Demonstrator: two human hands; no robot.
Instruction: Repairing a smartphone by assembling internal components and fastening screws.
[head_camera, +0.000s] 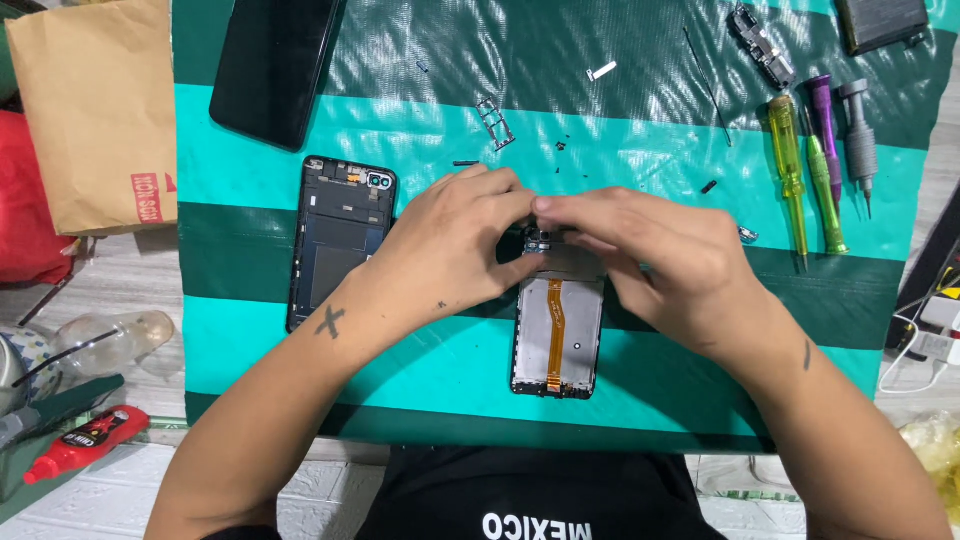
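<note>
Mid-mat, our left hand (450, 245) and right hand (655, 260) pinch the top end of the opened grey phone frame (558, 330), steadying it flat on the green striped mat (620, 100).

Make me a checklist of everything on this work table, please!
Surface: green and teal striped plastic mat over a pale floor.
Job's things: opened phone frame with orange ribbon strip; black phone back shell; black phone screen.
Clutter: yellow screwdriver, green and purple drivers beside it; metal card tray; tiny screws.
Hands: left hand and right hand pinch at the frame's top end; what they grip is hidden.
Cables: white cable, right edge.
Surroundings: brown paper bag; red glue bottle.
</note>
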